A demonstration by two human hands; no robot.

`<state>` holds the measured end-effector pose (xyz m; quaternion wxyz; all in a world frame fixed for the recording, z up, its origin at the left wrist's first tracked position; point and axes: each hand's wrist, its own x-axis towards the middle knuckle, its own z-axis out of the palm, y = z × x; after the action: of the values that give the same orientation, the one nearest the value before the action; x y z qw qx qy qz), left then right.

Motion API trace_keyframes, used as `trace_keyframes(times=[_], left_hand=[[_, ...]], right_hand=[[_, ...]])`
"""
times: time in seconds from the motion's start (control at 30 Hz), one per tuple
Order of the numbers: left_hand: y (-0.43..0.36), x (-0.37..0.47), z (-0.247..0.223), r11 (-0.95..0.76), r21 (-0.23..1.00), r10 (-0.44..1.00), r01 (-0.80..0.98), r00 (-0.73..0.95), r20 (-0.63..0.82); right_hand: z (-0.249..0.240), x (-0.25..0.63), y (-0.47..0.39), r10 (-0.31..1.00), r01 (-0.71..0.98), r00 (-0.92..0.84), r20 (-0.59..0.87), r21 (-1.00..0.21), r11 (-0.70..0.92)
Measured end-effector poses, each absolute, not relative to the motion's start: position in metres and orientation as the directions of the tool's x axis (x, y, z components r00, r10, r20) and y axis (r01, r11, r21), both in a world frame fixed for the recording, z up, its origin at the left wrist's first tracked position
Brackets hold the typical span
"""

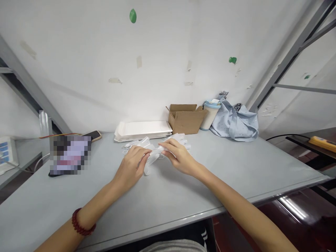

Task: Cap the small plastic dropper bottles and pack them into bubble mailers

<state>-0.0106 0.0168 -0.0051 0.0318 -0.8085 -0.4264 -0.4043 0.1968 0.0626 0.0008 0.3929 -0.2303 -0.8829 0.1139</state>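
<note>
small clear plastic piece (152, 158), kinda see-through white, held just above the grey table between both hands, tilted sideways

Both hands, left (131, 164) and right (178, 155), around a clear plastic piece (153, 157) above a grey table (236, 171).

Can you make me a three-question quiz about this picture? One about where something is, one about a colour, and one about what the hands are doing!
1. Where is the cardboard box?
A. at the back of the table by the wall
B. on the floor
C. in a hand

2. What colour is the bead bracelet?
A. blue
B. dark red
C. yellow

3. What are the left hand and right hand doing?
A. resting flat and empty
B. both holding a clear plastic piece
C. lifting the cup

Answers: 1 A, it sits against the wall; 2 B, beads on the left wrist look dark red; 3 B, both hands' fingers pinch it.
</note>
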Motion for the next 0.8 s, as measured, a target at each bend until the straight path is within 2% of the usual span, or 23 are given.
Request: trace_keyframes(times=[0.1,0.17,0.27,0.37,0.47,0.6,0.8], left_hand=[[0.018,-0.011,-0.007,-0.643,0.277,0.653,0.713,0.322,0.686],[0.017,-0.011,-0.005,-0.615,0.32,0.688,0.721,0.292,0.665],[0.014,-0.01,0.001,-0.498,0.501,0.812,0.708,0.178,0.556],[0.011,-0.008,0.011,-0.337,0.698,0.922,0.632,0.071,0.38],[0.01,-0.008,0.019,-0.254,0.812,0.963,0.525,0.055,0.265],[0.011,-0.008,0.021,-0.24,0.862,0.97,0.447,0.079,0.229],[0.01,-0.008,0.02,-0.286,0.841,0.958,0.459,0.117,0.261]], right_hand=[[-0.001,0.198,0.065,0.503,0.335,-0.585,0.636,-0.375,0.864],[0.0,0.199,0.066,0.52,0.358,-0.59,0.618,-0.376,0.854],[0.002,0.199,0.064,0.578,0.378,-0.587,0.566,-0.44,0.815],[0.008,0.198,0.059,0.668,0.359,-0.574,0.474,-0.587,0.725],[0.014,0.197,0.053,0.716,0.34,-0.574,0.398,-0.679,0.651],[0.019,0.196,0.047,0.732,0.32,-0.58,0.357,-0.726,0.609],[0.02,0.196,0.047,0.722,0.259,-0.57,0.391,-0.749,0.61]])
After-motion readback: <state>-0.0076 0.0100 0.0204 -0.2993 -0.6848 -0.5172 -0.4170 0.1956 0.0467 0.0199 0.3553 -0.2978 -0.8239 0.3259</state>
